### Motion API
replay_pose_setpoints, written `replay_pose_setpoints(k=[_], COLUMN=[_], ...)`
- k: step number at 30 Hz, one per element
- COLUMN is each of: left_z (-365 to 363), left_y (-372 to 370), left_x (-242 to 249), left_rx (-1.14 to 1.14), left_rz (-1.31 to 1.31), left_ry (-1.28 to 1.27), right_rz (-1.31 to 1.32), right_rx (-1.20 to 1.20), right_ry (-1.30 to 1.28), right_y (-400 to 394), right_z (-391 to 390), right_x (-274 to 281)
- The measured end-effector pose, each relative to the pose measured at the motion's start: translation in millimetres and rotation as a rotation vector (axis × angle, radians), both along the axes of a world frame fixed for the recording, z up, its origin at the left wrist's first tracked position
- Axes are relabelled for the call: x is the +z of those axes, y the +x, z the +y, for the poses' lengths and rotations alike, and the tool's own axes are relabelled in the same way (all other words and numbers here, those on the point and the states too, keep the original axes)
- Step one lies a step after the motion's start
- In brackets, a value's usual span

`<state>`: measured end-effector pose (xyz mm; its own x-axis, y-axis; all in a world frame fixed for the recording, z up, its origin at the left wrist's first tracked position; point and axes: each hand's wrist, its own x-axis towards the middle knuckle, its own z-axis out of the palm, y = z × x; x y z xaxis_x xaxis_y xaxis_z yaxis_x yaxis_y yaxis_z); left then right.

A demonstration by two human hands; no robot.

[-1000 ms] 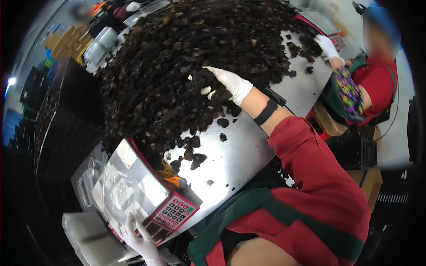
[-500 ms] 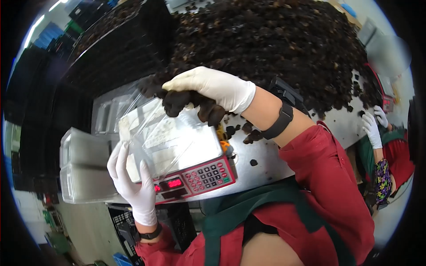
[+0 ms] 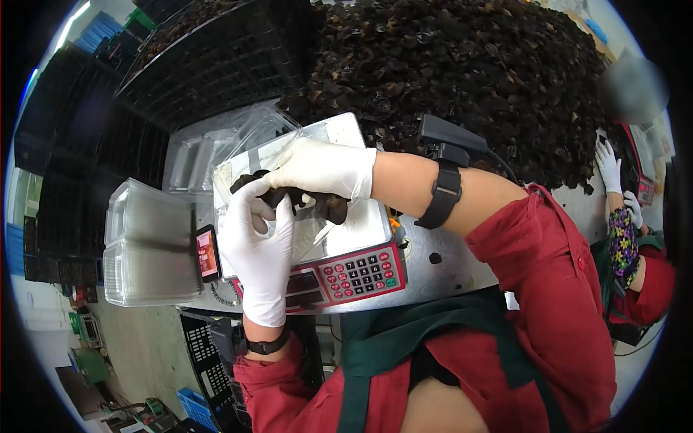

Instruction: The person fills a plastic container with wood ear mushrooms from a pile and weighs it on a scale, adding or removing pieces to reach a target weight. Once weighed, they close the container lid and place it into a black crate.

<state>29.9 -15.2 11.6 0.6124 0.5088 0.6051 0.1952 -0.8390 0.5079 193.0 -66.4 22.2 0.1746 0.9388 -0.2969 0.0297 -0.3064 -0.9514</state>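
Note:
In the head view, my gloved right hand (image 3: 317,169) is closed over a bunch of dark wood ear mushrooms (image 3: 333,209) above the scale. My gloved left hand (image 3: 256,242) curls its fingers and thumb against the left end of the same bunch. Below both hands lies the white plate of a red-edged weighing scale (image 3: 364,229), with its keypad and display towards me. Clear plastic shows under the mushrooms, though its shape is mostly hidden by my hands.
Stacked clear plastic trays (image 3: 151,249) and a phone (image 3: 207,252) stand left of the scale. A large heap of wood ear mushrooms (image 3: 462,79) covers the table behind. Black crates (image 3: 216,65) rise at back left. A co-worker's gloved hand (image 3: 608,166) is at far right.
My left hand has let go of the clear plastic and moved right and up to the mushrooms. My right hand has lowered with them. The phone left of the scale has come into view.

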Motion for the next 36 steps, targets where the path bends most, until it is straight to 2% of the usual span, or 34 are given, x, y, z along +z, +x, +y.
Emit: replay_pose_setpoints(k=[2,5,7,9,10,13,15,16,17,20,24,28,29,31,33,36], left_z=[-1.9,-9.7,1.2,8.4,11.2,18.7,15.9,12.7,12.5,10.9,25.7,29.4,28.7,25.0,24.8,31.2], left_y=[-2.6,-22.6,-34.6,-39.8,-38.1,-43.0,-47.3,-47.6,-49.6,-51.3,-43.1,-17.1,-9.3,3.8,7.8,4.5], left_x=[0.5,15.4,2.6,-1.4,-5.1,-22.6,-28.0,-29.2,-29.5,-23.9,-9.9,9.4,9.7,7.1,-3.0,-9.5], left_rx=[-0.009,0.005,0.073,0.104,0.086,0.005,-0.049,-0.039,-0.038,-0.052,-0.006,-0.127,-0.177,-0.239,-0.239,-0.237], left_rz=[-0.028,-0.019,-0.183,-0.179,-0.159,0.010,0.099,0.105,0.104,0.071,0.091,0.197,0.251,0.336,0.392,0.349], left_ry=[-0.026,-0.145,-0.161,-0.209,-0.202,-0.206,-0.275,-0.305,-0.306,-0.382,-0.256,-0.126,-0.060,-0.007,0.018,-0.089], right_rz=[-0.040,-0.174,-0.221,-0.558,-0.588,-0.455,-0.352,-0.139,-0.082,-0.083,-0.240,-0.347,-0.422,-0.487,-1.099,-1.211], right_rx=[0.013,0.009,0.016,-0.012,0.100,0.036,-0.095,-0.154,-0.210,-0.388,-0.705,-1.067,-1.147,-1.155,-1.104,-1.048], right_ry=[0.082,0.196,0.192,0.433,0.430,0.510,0.546,0.524,0.472,0.432,0.221,0.131,0.066,0.028,-0.228,-0.282], right_y=[2.5,1.4,0.1,-3.3,-1.4,3.6,17.0,23.8,32.4,62.6,93.1,96.5,90.6,92.5,77.5,58.4], right_z=[6.1,-3.0,-5.3,2.8,1.7,-3.0,-19.0,-32.5,-49.3,-109.1,-211.5,-307.5,-324.3,-371.0,-395.0,-401.9], right_x=[-11.7,9.2,15.0,1.4,2.6,-5.3,-2.3,0.9,5.3,-10.4,-43.1,-77.3,-82.9,-122.3,-141.0,-158.8])
